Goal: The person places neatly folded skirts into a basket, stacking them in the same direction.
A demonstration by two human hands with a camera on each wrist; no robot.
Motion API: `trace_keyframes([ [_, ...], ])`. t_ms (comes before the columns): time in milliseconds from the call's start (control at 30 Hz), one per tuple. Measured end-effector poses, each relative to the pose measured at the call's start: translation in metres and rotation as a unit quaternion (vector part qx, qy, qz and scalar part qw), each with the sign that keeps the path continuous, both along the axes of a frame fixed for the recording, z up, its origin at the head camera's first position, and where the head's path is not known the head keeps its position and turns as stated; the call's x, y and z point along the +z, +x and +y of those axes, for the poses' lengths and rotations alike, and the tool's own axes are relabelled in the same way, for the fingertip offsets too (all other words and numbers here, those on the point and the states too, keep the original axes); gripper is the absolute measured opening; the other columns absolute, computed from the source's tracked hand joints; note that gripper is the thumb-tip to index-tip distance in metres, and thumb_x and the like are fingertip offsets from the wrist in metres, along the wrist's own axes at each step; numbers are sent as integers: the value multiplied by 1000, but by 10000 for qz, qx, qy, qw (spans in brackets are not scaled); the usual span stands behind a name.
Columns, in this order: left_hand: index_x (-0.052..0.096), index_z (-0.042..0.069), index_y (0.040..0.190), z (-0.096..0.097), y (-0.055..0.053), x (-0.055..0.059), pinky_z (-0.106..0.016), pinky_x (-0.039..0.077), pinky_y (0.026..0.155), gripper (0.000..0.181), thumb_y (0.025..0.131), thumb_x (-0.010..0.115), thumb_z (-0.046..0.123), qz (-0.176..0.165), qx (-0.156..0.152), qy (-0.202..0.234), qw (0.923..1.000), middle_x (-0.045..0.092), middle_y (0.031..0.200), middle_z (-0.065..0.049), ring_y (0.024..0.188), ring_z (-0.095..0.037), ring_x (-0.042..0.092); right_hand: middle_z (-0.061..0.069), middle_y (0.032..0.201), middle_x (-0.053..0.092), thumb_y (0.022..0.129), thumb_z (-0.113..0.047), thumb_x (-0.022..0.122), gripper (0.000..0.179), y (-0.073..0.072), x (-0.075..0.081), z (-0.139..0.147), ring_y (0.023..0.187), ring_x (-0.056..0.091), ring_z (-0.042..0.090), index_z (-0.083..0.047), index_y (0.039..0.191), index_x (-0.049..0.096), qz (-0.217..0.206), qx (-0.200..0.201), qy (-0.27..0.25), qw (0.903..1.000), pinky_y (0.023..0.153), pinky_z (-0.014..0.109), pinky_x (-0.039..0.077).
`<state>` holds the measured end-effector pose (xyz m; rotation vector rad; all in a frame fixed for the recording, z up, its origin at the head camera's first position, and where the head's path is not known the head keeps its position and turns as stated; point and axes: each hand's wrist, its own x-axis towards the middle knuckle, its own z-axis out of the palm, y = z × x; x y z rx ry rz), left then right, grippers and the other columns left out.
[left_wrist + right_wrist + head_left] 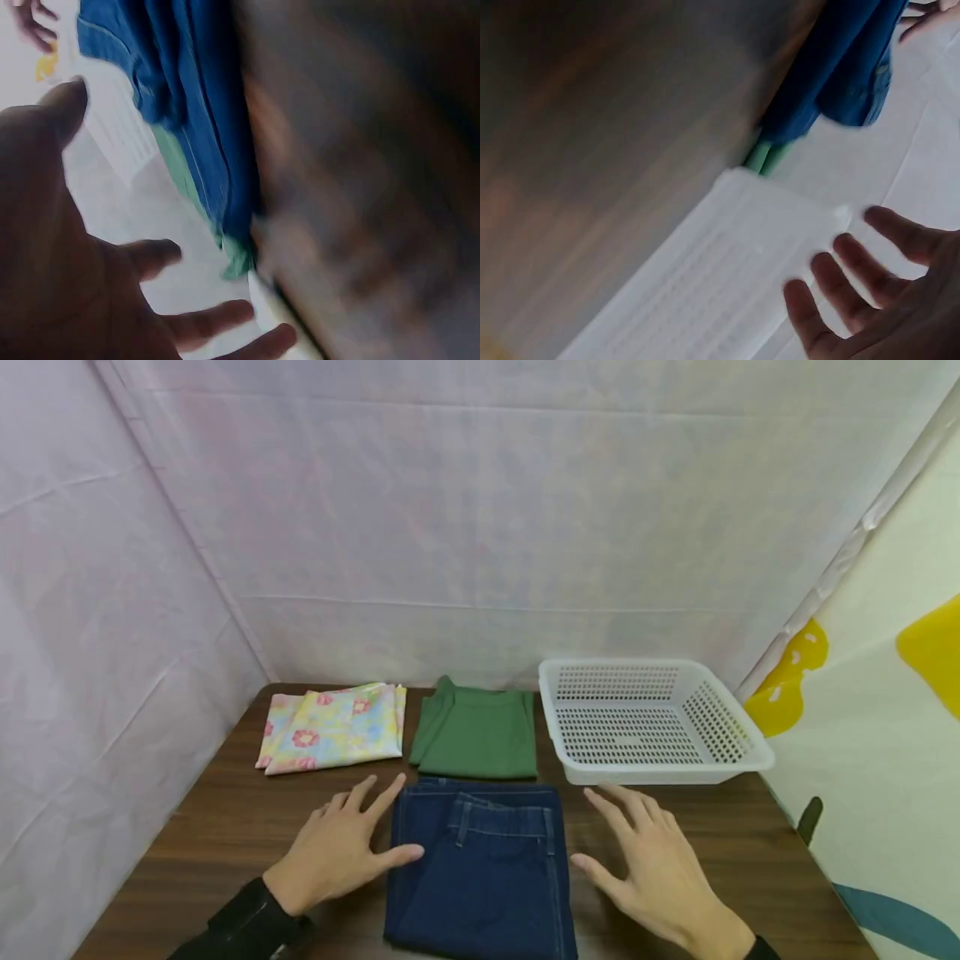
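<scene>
Folded dark blue jeans point(487, 877) lie at the front middle of the table, waistband toward the far side. My left hand point(341, 847) is spread at their left edge, its thumb overlapping the denim in the head view. On the other side my right hand point(648, 868) is held with fingers apart, a small gap from the jeans' right edge. Neither hand holds anything. Both wrist views show loose, separated fingers beside the jeans point(202, 112). Behind the jeans sits a folded green garment point(480, 735).
A white perforated plastic basket point(656, 768) stands at the back right with nothing in it. At the back left lies a folded floral cloth point(337, 727) in yellow, pink and blue. White fabric walls point(480, 527) rise behind the brown wooden table point(202, 835).
</scene>
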<state>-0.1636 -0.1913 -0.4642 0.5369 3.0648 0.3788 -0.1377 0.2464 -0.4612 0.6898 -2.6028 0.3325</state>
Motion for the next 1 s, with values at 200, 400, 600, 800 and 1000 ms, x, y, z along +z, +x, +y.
trace_keyframes([
  [200,17,41,161,15,11,-6,-64,45,85,100,79,40,94,-633,37,-64,9980,45,145,-17,120,-42,50,-5,122,54,89,-79,52,73,14,-11,-22,100,58,16,-21,132,63,-1269,-507,9,9906,73,41,53],
  [400,24,37,160,28,12,-8,-68,43,87,102,77,47,92,-795,-187,121,9966,44,146,-19,123,-44,46,11,126,52,87,-83,48,95,13,-11,-41,90,61,21,-6,143,53,-3277,-463,-377,9429,59,39,53],
  [600,24,31,161,37,6,-9,-65,46,87,102,80,58,83,-697,-646,609,9936,46,144,-18,123,-43,47,21,133,52,90,-67,63,95,0,-9,-50,113,57,32,6,146,41,-3684,262,-1074,9231,88,50,53],
  [800,20,27,162,47,-3,-14,-59,43,99,99,85,71,63,-1190,-1285,1417,9743,42,151,-15,134,-40,43,14,107,65,91,-47,74,89,-12,-10,-55,82,67,28,10,146,32,-4510,240,-2026,8689,72,43,56],
  [1000,15,33,162,53,-9,-15,-54,43,104,101,86,80,44,-1321,-1612,1832,9607,32,159,-3,138,-31,41,11,94,69,93,-24,76,59,-21,-15,-61,72,67,25,5,134,45,-5177,470,-3127,7950,54,35,53],
])
